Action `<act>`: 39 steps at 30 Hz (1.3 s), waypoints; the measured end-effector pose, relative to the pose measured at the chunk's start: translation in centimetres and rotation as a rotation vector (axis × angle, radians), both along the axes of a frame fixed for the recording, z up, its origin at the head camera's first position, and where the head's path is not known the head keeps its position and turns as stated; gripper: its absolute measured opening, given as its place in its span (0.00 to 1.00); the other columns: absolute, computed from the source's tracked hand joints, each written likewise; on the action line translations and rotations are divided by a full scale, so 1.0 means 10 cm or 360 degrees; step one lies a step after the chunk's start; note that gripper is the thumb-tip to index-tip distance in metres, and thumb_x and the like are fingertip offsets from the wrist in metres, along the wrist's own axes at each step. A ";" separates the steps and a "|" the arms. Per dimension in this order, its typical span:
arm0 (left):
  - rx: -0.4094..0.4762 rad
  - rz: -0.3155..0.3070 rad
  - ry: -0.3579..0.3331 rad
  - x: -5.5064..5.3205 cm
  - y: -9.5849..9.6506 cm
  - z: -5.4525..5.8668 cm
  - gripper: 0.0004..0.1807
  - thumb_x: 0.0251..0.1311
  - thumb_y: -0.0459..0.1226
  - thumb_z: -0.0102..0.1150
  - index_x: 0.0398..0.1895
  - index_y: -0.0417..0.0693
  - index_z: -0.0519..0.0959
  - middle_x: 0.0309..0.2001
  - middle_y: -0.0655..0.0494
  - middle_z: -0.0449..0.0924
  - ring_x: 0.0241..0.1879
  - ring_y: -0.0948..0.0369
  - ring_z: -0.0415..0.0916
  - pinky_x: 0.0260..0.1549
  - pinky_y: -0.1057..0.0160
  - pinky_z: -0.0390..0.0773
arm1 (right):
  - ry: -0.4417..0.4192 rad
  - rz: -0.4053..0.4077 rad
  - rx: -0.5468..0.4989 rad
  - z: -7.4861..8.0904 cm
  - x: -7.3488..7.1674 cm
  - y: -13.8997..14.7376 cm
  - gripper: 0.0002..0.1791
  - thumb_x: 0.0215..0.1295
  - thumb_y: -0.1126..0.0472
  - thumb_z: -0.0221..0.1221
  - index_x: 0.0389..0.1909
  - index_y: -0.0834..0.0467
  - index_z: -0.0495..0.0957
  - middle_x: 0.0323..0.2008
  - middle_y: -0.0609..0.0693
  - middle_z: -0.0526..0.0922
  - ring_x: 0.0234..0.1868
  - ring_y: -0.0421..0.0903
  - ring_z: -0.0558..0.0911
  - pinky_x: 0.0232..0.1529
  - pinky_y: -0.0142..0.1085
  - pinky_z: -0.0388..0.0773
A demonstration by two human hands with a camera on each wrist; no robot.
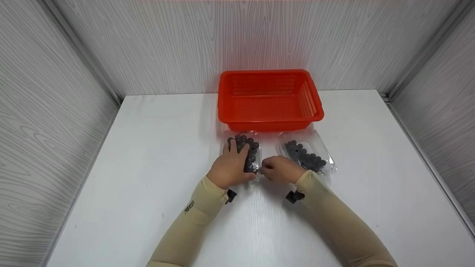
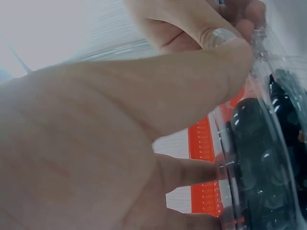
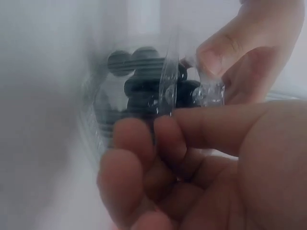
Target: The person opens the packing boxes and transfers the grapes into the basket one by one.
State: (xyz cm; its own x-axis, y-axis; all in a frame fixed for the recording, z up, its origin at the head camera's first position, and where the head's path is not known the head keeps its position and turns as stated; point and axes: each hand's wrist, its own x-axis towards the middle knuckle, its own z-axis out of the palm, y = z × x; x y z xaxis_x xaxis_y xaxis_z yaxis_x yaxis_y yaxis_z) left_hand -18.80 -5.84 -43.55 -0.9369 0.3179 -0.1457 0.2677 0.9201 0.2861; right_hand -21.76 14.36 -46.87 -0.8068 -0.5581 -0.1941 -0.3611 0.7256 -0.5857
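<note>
A clear plastic box [image 1: 255, 134] of round dark grapes [image 1: 254, 152] lies just in front of the red basket. My left hand [image 1: 230, 167] holds this box, its fingers spread over the left side and its thumb at the near end. In the left wrist view, dark grapes [image 2: 261, 158] show through the clear wall beside the fingers. At the near right corner, my right hand [image 1: 281, 168] has curled fingers and pinches the plastic edge between thumb and fingertips. The right wrist view shows the edge by those fingertips; the exact contact is partly hidden.
The red slatted basket [image 1: 271, 126] stands at the back of the white table [image 1: 148, 178]. A second clear box [image 1: 317, 142] of dark grapes lies tilted to the right, partly behind the right hand. Pale wood-grain panels [image 1: 167, 48] enclose the back and sides.
</note>
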 end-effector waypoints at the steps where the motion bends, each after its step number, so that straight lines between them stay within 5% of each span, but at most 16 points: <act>1: -0.0007 -0.0004 0.0013 0.01 0.00 0.00 0.55 0.57 0.57 0.73 0.81 0.44 0.58 0.77 0.26 0.52 0.75 0.31 0.55 0.62 0.41 0.75 | 0.0012 -0.0003 0.0000 0.00 0.00 0.00 0.15 0.74 0.57 0.60 0.25 0.55 0.80 0.20 0.44 0.75 0.25 0.42 0.72 0.29 0.36 0.70; 13: -0.0003 -0.0030 0.0095 0.03 -0.03 0.03 0.56 0.55 0.59 0.74 0.80 0.43 0.60 0.76 0.25 0.54 0.73 0.30 0.58 0.60 0.40 0.77 | -0.0034 0.0113 0.0057 0.00 -0.05 -0.03 0.17 0.78 0.56 0.54 0.25 0.55 0.79 0.18 0.43 0.72 0.21 0.41 0.72 0.26 0.36 0.70; 39: -0.0077 -0.0067 0.0058 0.00 -0.02 0.03 0.57 0.51 0.53 0.79 0.81 0.44 0.59 0.76 0.25 0.56 0.73 0.30 0.59 0.60 0.42 0.78 | -0.0111 0.0130 -0.0004 -0.08 -0.08 0.03 0.17 0.78 0.55 0.53 0.33 0.60 0.84 0.18 0.42 0.72 0.24 0.41 0.72 0.30 0.37 0.70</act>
State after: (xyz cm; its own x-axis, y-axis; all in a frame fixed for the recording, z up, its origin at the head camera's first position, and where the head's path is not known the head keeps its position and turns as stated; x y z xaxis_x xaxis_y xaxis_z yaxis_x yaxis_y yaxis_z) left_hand -18.79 -6.08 -43.30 -0.9279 0.3504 -0.1276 0.3158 0.9203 0.2309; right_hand -22.54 14.62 -47.67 -0.7432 -0.6219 -0.2466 -0.3771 0.6939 -0.6135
